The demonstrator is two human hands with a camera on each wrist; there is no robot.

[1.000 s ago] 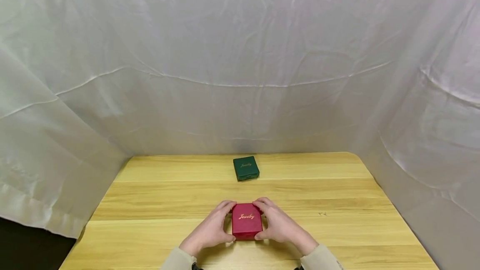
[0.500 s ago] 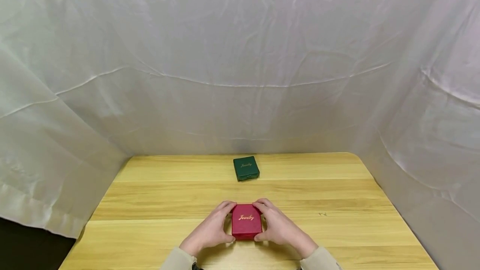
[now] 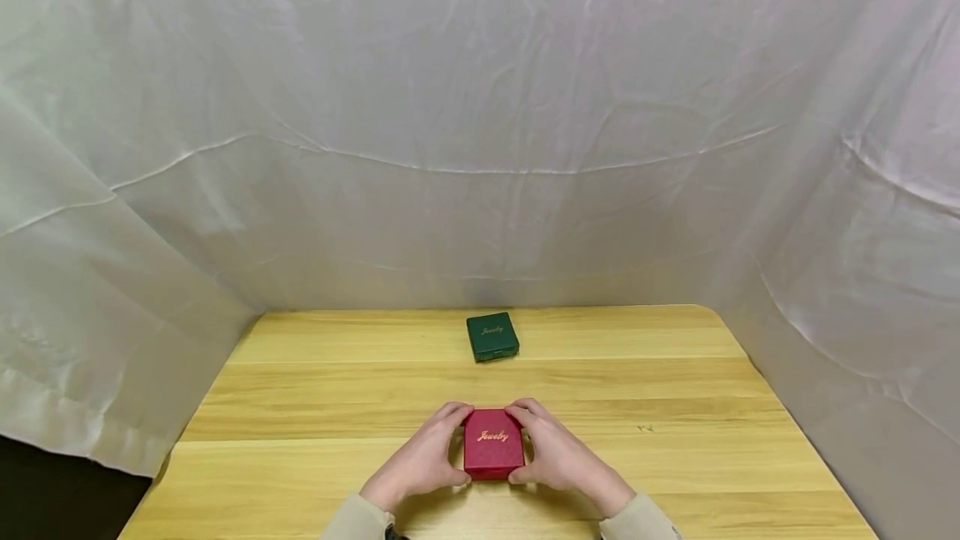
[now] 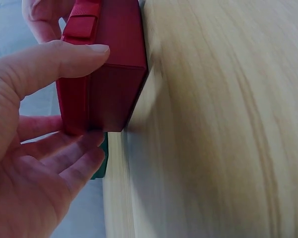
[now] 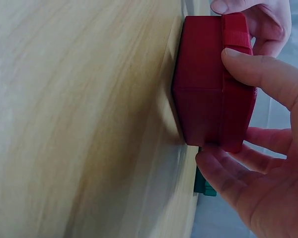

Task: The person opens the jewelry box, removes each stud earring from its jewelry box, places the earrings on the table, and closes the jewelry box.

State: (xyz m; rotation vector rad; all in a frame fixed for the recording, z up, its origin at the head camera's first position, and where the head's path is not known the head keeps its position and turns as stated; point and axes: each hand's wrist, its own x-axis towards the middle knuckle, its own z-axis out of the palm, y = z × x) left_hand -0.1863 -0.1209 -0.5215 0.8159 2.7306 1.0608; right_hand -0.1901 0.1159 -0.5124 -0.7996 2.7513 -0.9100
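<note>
A closed red jewelry box (image 3: 492,444) with gold "Jewelry" lettering on its lid sits near the front of the table, between both hands. My left hand (image 3: 427,452) grips its left side, thumb at the front corner and fingers at the back corner. On the opposite side my right hand (image 3: 558,452) holds it the same way. The left wrist view shows the thumb on the front of the red box (image 4: 116,94) beside a ribbed clasp tab. In the right wrist view, the other thumb presses the lid's front edge, with fingertips behind the box (image 5: 201,79).
Farther back stands a closed green jewelry box (image 3: 492,337), slightly turned, near the table's rear edge. The wooden table (image 3: 300,407) is enclosed by pale hanging cloth (image 3: 480,215) at the back and sides.
The hands and the red box have barely shifted, a few pixels lower at the back edge. The green box stays in place.
</note>
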